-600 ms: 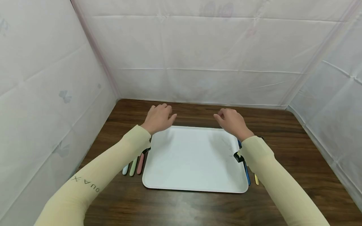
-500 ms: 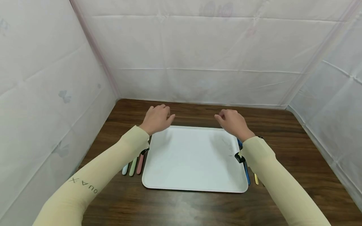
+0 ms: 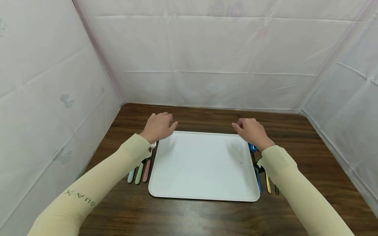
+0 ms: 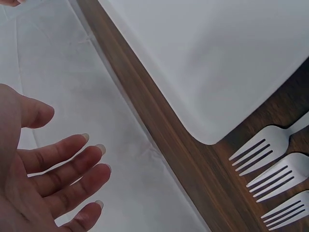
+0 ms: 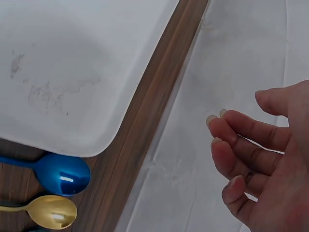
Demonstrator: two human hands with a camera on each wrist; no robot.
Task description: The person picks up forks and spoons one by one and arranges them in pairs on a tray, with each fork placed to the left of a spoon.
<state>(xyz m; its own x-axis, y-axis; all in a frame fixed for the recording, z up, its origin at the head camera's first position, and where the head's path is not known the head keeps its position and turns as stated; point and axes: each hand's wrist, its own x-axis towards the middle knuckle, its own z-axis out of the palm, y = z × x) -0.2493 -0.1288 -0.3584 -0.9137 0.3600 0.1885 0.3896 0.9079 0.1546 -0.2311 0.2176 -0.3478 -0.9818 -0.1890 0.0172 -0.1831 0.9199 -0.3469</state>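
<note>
My left hand (image 3: 159, 127) hovers at the far left corner of a white tray (image 3: 203, 167), its fingers loosely bent around nothing. Over the far right corner hangs my right hand (image 3: 252, 132), also holding nothing, fingers relaxed in the right wrist view. Left of the tray lie three forks, with a pink handle (image 3: 146, 171), a green handle (image 3: 139, 173) and a pale blue handle (image 3: 131, 176); their metal tines (image 4: 263, 147) show in the left wrist view. Right of it are a blue spoon (image 5: 63, 174), a gold spoon (image 5: 52, 211) and a dark-handled utensil (image 3: 276, 189), mostly hidden by the sleeve.
The dark wooden table (image 3: 189, 216) carries the tray and cutlery. White sheets hang as walls behind (image 3: 206, 59), at the left and at the right, meeting the table's edges. Grey smudges (image 5: 46, 96) mark the tray near its far right corner.
Both hands have moved apart and slightly nearer the body, the left one leftward and the right one rightward. More of the fork tines and of the right-side utensils now shows.
</note>
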